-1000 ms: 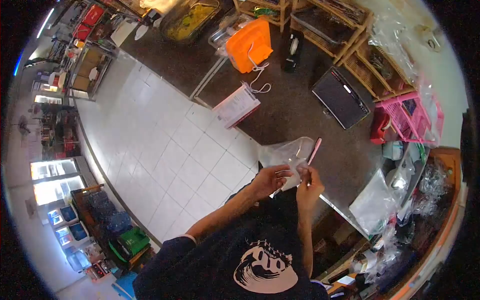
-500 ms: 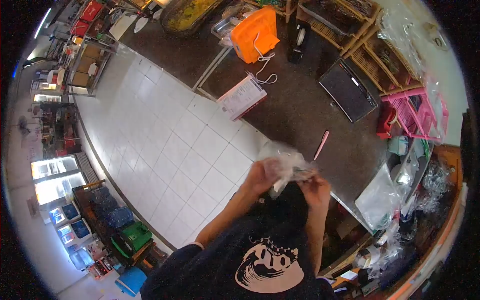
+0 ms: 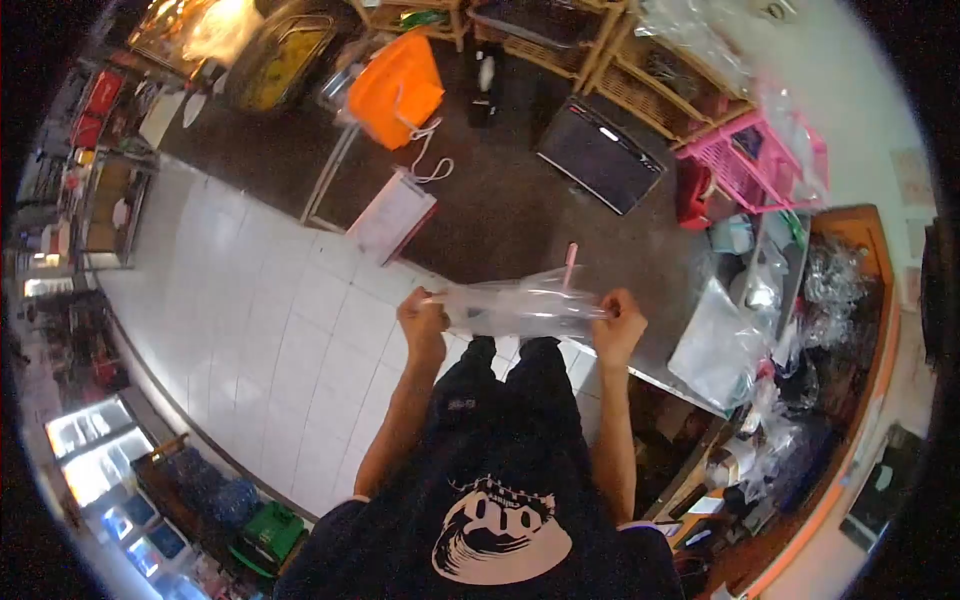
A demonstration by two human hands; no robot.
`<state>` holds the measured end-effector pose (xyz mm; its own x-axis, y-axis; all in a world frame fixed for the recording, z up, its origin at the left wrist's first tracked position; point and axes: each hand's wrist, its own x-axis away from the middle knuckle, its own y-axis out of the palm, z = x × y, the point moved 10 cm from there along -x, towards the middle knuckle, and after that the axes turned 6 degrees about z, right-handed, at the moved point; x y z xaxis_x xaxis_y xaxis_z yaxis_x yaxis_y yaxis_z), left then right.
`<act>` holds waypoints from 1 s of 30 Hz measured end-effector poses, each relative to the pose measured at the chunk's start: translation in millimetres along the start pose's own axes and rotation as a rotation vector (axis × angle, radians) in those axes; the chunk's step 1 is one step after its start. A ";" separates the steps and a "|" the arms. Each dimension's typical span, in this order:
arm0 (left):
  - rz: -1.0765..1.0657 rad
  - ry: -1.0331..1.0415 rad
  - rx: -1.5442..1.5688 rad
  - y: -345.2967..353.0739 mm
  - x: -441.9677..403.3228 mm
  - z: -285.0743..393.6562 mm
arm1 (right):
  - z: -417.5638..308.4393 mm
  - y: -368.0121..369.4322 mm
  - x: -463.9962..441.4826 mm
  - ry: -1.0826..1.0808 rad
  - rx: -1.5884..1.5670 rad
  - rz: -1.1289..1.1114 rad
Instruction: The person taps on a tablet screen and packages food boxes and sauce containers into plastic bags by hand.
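A clear plastic bag [image 3: 520,308], blurred by motion, is stretched sideways between my two hands, in front of my body and over the counter's edge. My left hand [image 3: 422,318] is closed on its left end. The right end is pinched in my right hand [image 3: 620,325]. Just beyond the bag, a pink pen-like object [image 3: 570,262] lies on the dark counter [image 3: 510,220], its lower part hidden behind the plastic.
A white and red box [image 3: 392,215] lies at the counter's edge, near an orange device [image 3: 396,90] with a white cord. Farther right are a black flat case [image 3: 602,155], a pink basket [image 3: 750,160] and a stack of clear bags [image 3: 715,345].
My hands have moved apart, pulling the crumpled bag out into a wide strip between them. The camera view has shifted, so the counter's objects appear farther left.
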<state>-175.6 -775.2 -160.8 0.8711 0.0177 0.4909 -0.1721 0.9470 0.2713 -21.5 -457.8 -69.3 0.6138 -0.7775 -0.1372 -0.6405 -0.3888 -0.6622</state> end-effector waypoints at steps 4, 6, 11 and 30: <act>-0.081 0.053 -0.397 35.5 15.3 -25.8 | 2.1 9.0 18.5 -0.198 0.133 0.105; 0.034 0.502 -0.496 -33.3 -48.0 -38.0 | 44.2 -33.2 -4.4 0.112 0.013 0.116; -0.045 0.112 -0.307 44.4 -13.9 -28.4 | 60.2 -33.6 13.6 -0.041 0.132 0.218; -0.644 1.267 -1.282 249.0 85.5 -47.4 | 122.5 -147.8 -37.5 0.105 -0.048 -0.102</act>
<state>-122.2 -522.7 -90.5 0.5340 -0.7531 -0.3843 0.1439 0.5289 -0.8364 106.7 -310.7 -56.5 0.6264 -0.7795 0.0084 -0.6003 -0.4893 -0.6326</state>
